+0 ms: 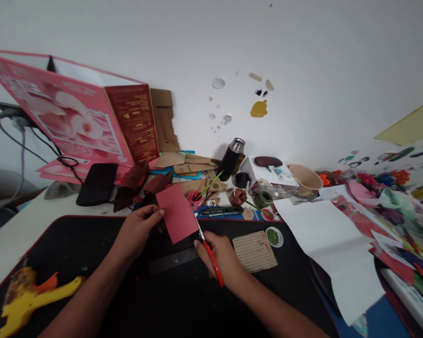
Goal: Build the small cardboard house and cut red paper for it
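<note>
Forearm [268, 303] at 5 o'clock, right hand [223, 256] gripping scissors [207, 250], left hand [141, 224] pinching pink card [178, 214]: trimming, I'd say, wanting steadiness next.

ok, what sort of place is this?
Probably a craft desk: red-handled scissors at a pinkish sheet, a yellow glue gun, a small dish of green.

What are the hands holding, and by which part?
The left hand pinches the flat pink rectangular paper by its left edge; the right hand grips the red-handled metal scissors by the handles.
</note>
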Tool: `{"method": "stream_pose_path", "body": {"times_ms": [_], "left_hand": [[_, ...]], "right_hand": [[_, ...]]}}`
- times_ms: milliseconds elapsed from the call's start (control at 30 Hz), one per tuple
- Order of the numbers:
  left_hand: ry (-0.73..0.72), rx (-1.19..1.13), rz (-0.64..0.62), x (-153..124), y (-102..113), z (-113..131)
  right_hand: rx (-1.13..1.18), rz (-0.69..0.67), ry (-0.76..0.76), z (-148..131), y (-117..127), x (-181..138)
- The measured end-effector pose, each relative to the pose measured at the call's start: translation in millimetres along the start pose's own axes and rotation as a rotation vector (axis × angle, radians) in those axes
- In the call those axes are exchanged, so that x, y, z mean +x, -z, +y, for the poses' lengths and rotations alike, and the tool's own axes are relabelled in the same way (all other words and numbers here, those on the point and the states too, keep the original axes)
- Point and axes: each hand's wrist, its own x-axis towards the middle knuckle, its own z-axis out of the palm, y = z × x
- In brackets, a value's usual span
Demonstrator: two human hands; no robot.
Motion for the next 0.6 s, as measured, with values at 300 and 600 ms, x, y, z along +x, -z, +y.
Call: {"method": "stream_pose_path", "body": {"times_ms": [300, 600], "left_hand": [[-0.053, -0.024, -0.039, -4.1, 0.2, 6.5], [-0.09, -0.002, -0.032, -7.0, 0.0, 10.3]], "right_hand": [[0.219, -0.183, -0.035, -19.1, 19.1, -8.0], [0.235, -0.322, 0.001, -30.8, 40.2, -10.1]]}}
